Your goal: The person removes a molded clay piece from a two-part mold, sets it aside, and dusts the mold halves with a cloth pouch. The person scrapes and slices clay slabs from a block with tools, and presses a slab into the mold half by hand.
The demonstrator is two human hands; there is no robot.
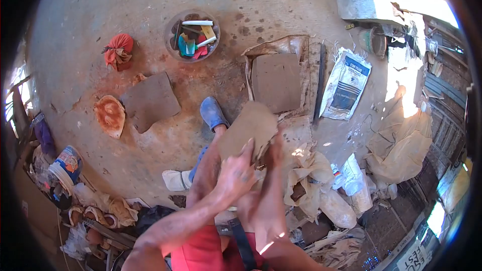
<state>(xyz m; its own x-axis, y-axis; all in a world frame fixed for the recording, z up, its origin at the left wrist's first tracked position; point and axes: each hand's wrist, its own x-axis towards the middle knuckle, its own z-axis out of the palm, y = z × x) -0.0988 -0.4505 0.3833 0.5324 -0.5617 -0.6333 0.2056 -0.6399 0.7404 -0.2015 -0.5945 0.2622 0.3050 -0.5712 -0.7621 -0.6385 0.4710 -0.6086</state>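
A brown flat slab of clay (248, 123), rounded at its far end, is tilted up over my legs. My left hand (237, 174), with a ring on one finger, is closed at the slab's near edge, its index finger stretched along the surface. Along the slab's ragged right edge, my right hand (272, 153) is gripping it, partly smeared by motion. On the floor ahead, a rectangular clay slab (276, 83) lies on a stained cloth (305, 50). Another clay slab (150, 103) lies to the left, beside a reddish round mould-like piece (110, 115).
A bowl of tools (167, 32) and a tied red cloth bundle (119, 50) stand ahead. A dark bar (320, 83) and a printed sack (346, 84) lie to the right. Plastic bags (339, 208) crowd my right side; a bucket (67, 163) stands left.
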